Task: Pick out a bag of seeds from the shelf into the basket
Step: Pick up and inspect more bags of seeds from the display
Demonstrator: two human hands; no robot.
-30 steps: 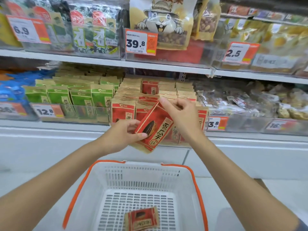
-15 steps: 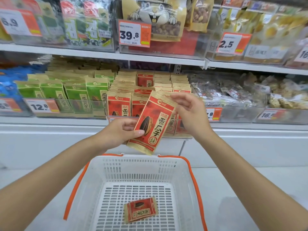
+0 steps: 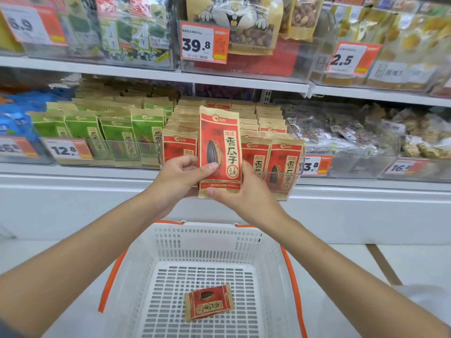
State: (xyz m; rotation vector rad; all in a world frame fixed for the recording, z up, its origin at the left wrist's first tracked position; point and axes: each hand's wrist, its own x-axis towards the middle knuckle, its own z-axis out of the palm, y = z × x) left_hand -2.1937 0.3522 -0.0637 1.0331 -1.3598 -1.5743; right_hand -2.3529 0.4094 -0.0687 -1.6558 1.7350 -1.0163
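Bright, even store light, probably from overhead, leaves only soft shadows, with glare on the clear shelf bins, bowed wide-angle edges and slight blur on the top-left price tag.

Basket low centre. Flat bag lies on the basket floor, toward its near side. Above the basket's far rim: upright bag, left hand on its left edge, right hand at its bottom corner. Beyond the basket: shelf, shelved bags standing in rows.
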